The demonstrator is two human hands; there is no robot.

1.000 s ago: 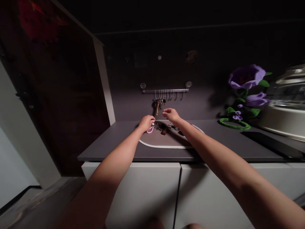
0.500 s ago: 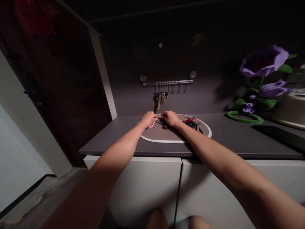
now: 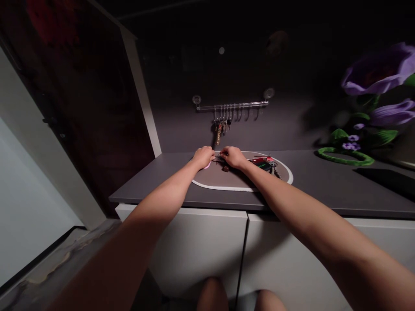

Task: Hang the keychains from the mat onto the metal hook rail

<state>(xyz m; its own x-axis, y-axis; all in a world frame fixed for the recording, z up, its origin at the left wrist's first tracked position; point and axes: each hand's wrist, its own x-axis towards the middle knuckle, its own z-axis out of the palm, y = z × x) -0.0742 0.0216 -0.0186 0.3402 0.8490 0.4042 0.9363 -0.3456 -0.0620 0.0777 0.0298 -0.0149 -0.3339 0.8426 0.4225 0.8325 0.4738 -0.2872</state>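
Note:
My left hand (image 3: 203,156) is closed on a bunch of keys with a pink loop (image 3: 208,165), over the left end of an oval grey mat (image 3: 227,186) with a white rim. My right hand (image 3: 234,156) is closed too, pinching the same key bunch (image 3: 219,160) right beside the left hand. A small brown tag (image 3: 225,169) lies under the hands. Another key bunch with a red and green fob (image 3: 263,161) lies on the mat to the right of my right arm.
A hook rail (image 3: 232,106) on the dark wall holds hanging keys (image 3: 219,129). The dark countertop (image 3: 155,185) tops white cabinet doors (image 3: 197,255). Purple fabric flowers (image 3: 378,77) with a green ring (image 3: 344,158) stand at the right. A dark door (image 3: 81,108) is at the left.
My right hand has come down from above the mat and closed on the keys beside my left hand. The view has shifted left and closer.

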